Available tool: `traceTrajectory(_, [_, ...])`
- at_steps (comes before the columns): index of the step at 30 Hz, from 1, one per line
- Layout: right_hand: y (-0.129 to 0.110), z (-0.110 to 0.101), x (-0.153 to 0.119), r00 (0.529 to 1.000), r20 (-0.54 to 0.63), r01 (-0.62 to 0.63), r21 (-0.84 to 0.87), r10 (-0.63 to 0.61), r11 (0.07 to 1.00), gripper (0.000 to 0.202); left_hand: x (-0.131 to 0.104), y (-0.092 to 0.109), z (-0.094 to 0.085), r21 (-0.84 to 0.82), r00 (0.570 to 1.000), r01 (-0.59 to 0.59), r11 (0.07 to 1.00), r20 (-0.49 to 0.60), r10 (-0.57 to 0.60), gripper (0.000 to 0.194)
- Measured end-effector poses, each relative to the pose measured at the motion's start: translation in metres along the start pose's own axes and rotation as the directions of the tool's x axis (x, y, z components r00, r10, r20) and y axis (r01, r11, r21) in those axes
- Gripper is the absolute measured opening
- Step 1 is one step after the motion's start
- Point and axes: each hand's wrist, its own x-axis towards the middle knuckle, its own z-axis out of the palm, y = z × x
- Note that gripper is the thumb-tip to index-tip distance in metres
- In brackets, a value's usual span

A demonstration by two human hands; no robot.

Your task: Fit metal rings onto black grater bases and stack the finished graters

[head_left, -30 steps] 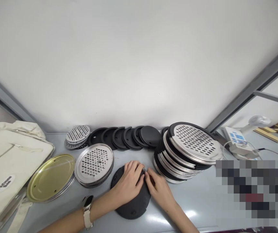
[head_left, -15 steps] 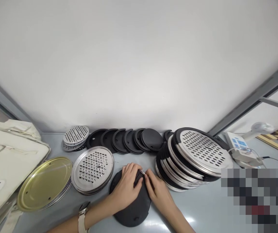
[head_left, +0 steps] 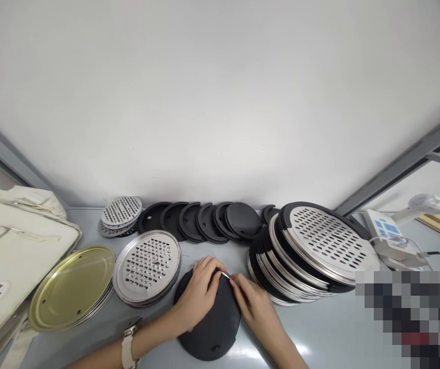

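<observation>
A round black disc (head_left: pixel 214 328) lies on the table in front of me, its far rim under both hands. My left hand (head_left: pixel 200 294) reaches over its upper left, fingers bent and pressed together on the far edge. My right hand (head_left: pixel 256 302) pinches the same rim from the right, fingertips close to those of the left. Between them shows a thin shiny metal strip (head_left: pixel 225 275); whether it is loose or part of a rim I cannot tell. The fingers partly hide the upper edge. A pale watch strap (head_left: pixel 127 351) circles my left wrist.
At right leans a tall stack of metal grater plates with black rims (head_left: pixel 329 236). To the left are perforated silver plates (head_left: pixel 148 264), gold-coloured lids (head_left: pixel 76 287) and a cream bag (head_left: pixel 20 246). Black discs (head_left: pixel 243 220) line the wall. A scale (head_left: pixel 384 230) stands far right.
The left fingers and thumb have shifted slightly on the far rim, and a dark part seen beneath them before no longer shows. The right hand stays at the rim. The view has moved slightly.
</observation>
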Motion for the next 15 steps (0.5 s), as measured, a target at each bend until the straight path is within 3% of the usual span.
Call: traceTrajectory(15, [-0.0034,0.0002,0.0007,1.0,-0.021,0.003,0.002,-0.003,1.0,0.019,0.0003,-0.0058,0.0019,-0.04,0.999,0.018,0.999,-0.04,-0.019,0.019])
